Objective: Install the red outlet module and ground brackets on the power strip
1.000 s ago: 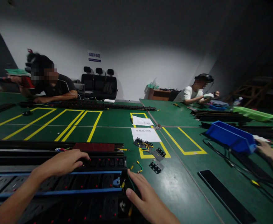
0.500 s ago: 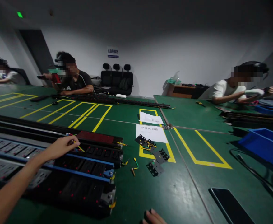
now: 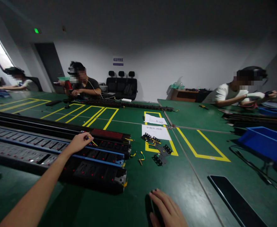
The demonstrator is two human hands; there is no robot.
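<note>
My left hand (image 3: 79,143) is closed in a pinch over the power strips, with thin coloured wires (image 3: 94,142) sticking out from its fingertips. Beneath it lie long black socket strips (image 3: 99,175) side by side, one edged in blue, with red dots along them and short yellow-ended leads at their right ends. A dark red panel (image 3: 109,133) is just beyond my fingers. Low in the view, my right hand (image 3: 168,208) rests on the green table with its fingers stretched and the thumb apart, holding nothing.
Black perforated plates (image 3: 161,159) and a green-yellow lead (image 3: 142,155) lie mid-table beside paper sheets (image 3: 155,131). To the right are a phone (image 3: 235,200), a blue bin (image 3: 266,145) and cables (image 3: 252,170). Several people sit around the table.
The camera view has shifted, so the strips and left hand appear farther right. More of my right hand has come into view from the bottom edge. My left hand keeps its pinch.
</note>
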